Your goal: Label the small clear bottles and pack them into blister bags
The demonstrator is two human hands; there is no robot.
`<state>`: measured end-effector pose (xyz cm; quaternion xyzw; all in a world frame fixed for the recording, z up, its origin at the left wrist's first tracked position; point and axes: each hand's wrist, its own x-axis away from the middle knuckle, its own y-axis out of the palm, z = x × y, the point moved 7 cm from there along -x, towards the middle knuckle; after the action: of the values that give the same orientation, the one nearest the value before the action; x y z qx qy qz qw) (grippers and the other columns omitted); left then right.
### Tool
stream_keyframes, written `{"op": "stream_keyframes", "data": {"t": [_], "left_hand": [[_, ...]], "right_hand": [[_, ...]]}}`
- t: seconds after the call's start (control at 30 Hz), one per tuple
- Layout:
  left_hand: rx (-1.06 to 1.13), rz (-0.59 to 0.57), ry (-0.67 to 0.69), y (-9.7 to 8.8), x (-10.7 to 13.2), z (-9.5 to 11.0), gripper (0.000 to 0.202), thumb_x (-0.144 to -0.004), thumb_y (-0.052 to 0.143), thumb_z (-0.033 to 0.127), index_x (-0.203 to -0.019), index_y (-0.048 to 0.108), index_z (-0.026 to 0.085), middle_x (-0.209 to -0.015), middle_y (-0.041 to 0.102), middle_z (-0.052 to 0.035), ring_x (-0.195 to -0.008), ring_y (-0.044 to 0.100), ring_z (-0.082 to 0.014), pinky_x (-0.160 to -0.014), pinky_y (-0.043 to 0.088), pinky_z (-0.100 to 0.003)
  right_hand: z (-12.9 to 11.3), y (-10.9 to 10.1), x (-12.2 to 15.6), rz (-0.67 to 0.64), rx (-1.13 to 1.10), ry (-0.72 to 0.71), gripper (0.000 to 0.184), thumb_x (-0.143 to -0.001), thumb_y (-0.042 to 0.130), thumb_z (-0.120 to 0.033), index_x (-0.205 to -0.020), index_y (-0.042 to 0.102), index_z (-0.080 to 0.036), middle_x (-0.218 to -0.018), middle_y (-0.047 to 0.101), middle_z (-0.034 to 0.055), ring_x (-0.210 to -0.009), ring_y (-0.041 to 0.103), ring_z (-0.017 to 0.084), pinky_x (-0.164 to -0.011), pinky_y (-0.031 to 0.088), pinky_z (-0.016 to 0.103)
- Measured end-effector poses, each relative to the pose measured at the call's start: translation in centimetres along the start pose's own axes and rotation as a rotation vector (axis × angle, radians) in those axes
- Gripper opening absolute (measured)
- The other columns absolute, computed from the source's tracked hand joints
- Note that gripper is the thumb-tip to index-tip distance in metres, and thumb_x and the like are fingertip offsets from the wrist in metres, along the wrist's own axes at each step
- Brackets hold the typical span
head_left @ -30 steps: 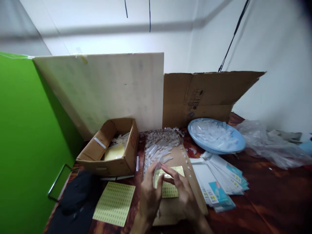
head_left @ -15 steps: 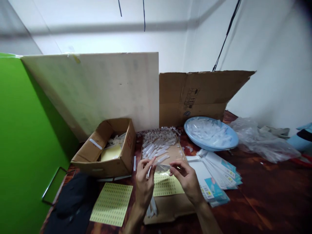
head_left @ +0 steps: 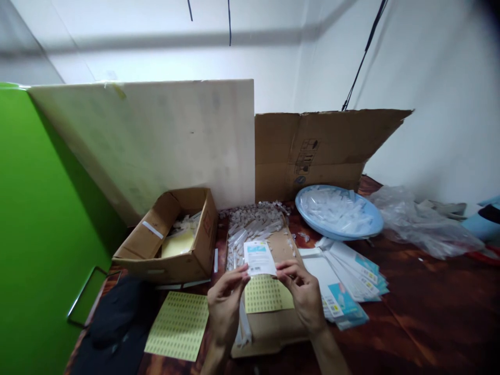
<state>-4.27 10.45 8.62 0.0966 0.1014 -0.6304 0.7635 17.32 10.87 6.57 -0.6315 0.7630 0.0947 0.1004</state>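
Both my hands pinch the lower edge of a small white and blue printed packet [head_left: 259, 257], held upright above the table. My left hand [head_left: 225, 304] grips its bottom left corner and my right hand [head_left: 303, 295] its bottom right. Beneath them a yellow sticker sheet [head_left: 266, 294] lies on a flat piece of cardboard [head_left: 273, 325]. A pile of small clear plastic pieces [head_left: 253, 224] sits just behind the packet.
An open cardboard box [head_left: 172, 237] stands to the left, a second yellow sticker sheet [head_left: 177, 325] in front of it. A blue plate [head_left: 339, 212] of clear pieces and a fan of printed packets [head_left: 347, 281] lie to the right. Crumpled plastic [head_left: 422, 224] sits at far right.
My hands have lifted off the sticker sheet and now hold a printed packet upright between them; half a second ago they held a clear piece.
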Motion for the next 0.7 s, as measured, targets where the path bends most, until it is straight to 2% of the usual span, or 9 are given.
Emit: {"op": "stream_keyframes", "data": {"t": [0.17, 0.33, 0.5, 0.7], "left_hand": [[0.098, -0.023, -0.194, 0.4, 1.0, -1.1, 0.019, -0.077, 0.080, 0.033, -0.073, 0.073, 0.015, -0.122, 0.071, -0.0156, -0.116, 0.065, -0.0315, -0.100, 0.052, -0.044], [0.190, 0.060, -0.219, 0.6, 1.8, -1.6, 0.025, -0.076, 0.081, 0.033, -0.067, 0.068, 0.014, -0.135, 0.062, -0.0167, -0.126, 0.057, -0.0339, -0.105, 0.047, -0.046], [0.289, 0.101, -0.296, 1.1, 2.6, -2.7, 0.022, -0.076, 0.081, 0.032, -0.072, 0.070, 0.013, -0.141, 0.056, -0.0162, -0.128, 0.056, -0.0349, -0.104, 0.047, -0.044], [0.336, 0.120, -0.363, 1.6, 3.1, -3.2, 0.024, -0.071, 0.084, 0.031, -0.069, 0.068, 0.014, -0.137, 0.059, -0.0148, -0.118, 0.063, -0.0323, -0.099, 0.050, -0.040]], "right_hand": [[1.7, -0.3, 0.9, 0.054, -0.172, 0.104, 0.021, -0.080, 0.078, -0.039, -0.073, 0.072, -0.020, -0.117, 0.067, 0.0088, -0.099, 0.065, 0.026, -0.077, 0.052, 0.032], [2.3, 1.0, 2.4, 0.054, -0.397, 0.251, 0.023, -0.080, 0.077, -0.038, -0.071, 0.068, -0.019, -0.136, 0.057, 0.0082, -0.103, 0.063, 0.026, -0.089, 0.052, 0.039], [2.4, 1.1, 2.9, 0.117, -0.432, 0.246, 0.025, -0.075, 0.080, -0.036, -0.066, 0.065, -0.018, -0.131, 0.059, 0.0098, -0.110, 0.060, 0.030, -0.088, 0.052, 0.041], [3.3, 0.9, 2.9, 0.189, -0.406, 0.232, 0.028, -0.073, 0.079, -0.036, -0.061, 0.060, -0.019, -0.118, 0.064, 0.0068, -0.104, 0.062, 0.026, -0.085, 0.053, 0.036]]}}
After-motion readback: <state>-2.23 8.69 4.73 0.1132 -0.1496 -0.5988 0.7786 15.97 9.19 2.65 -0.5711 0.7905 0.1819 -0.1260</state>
